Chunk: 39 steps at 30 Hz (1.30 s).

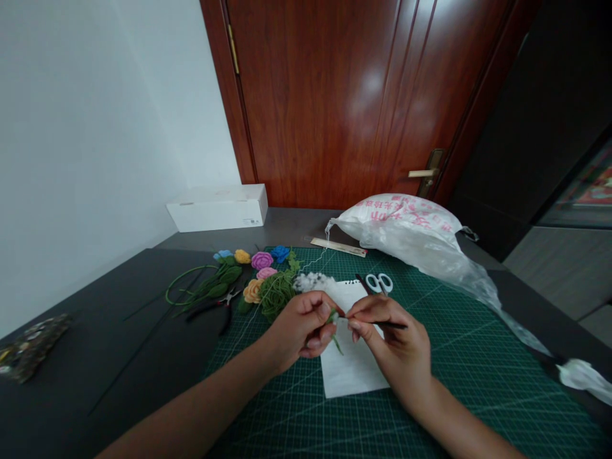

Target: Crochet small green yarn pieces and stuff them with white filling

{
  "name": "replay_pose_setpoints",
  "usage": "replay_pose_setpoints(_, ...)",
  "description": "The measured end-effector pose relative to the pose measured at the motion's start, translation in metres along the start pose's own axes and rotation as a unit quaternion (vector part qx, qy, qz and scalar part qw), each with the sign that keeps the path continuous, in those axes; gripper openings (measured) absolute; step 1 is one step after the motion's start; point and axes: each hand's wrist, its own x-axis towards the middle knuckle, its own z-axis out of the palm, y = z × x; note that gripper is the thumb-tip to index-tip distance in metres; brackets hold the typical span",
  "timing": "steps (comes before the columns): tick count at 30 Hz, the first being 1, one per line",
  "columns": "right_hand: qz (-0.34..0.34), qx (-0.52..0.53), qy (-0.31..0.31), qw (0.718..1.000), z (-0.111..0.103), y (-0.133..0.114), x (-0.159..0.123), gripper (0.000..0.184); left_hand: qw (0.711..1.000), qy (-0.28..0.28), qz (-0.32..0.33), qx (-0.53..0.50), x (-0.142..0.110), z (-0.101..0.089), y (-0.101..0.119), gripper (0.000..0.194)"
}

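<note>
My left hand (310,324) is closed around a small green crocheted piece (331,316), with a green strand (337,345) hanging below it. A little white shows on the piece, though I cannot make out what it is. In my right hand (394,335) is a thin crochet hook (394,325) with a dark handle, its tip meeting the green piece between both hands. Under the hands lies a sheet of white paper (354,373). Just behind them are a tangle of green yarn (276,294) and a tuft of white stuffing (315,282).
A green cutting mat (459,357) covers much of the table. Crocheted flowers (262,260) and pliers (224,299) lie left, scissors (379,283) and a ruler (338,247) behind. A plastic bag of stuffing (401,220) and a white box (217,208) stand at the back.
</note>
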Motion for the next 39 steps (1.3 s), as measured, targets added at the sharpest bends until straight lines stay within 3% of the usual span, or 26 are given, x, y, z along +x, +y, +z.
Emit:
replay_pose_setpoints(10,-0.024,-0.026,-0.023,0.999,-0.004,0.007,0.002,0.014,1.000,0.000,-0.005,-0.006,0.002,0.001,0.002,0.035)
replay_pose_setpoints(17,0.054,-0.004,0.065,0.996,-0.010,0.002,0.007,0.008,0.999,0.033,-0.007,-0.020,0.003,-0.002,0.004,0.034)
replay_pose_setpoints(23,0.027,-0.002,0.014,1.000,-0.007,0.005,0.002,0.010,0.999,0.019,-0.014,-0.030,0.001,-0.001,0.005,0.035)
replay_pose_setpoints(28,0.005,-0.042,0.028,0.999,-0.008,0.003,0.003,0.007,0.999,0.008,-0.026,-0.042,0.001,0.001,0.007,0.037)
replay_pose_setpoints(39,0.068,0.016,0.019,0.997,-0.002,0.005,-0.001,0.009,0.998,-0.007,-0.045,-0.049,-0.001,0.004,0.007,0.040)
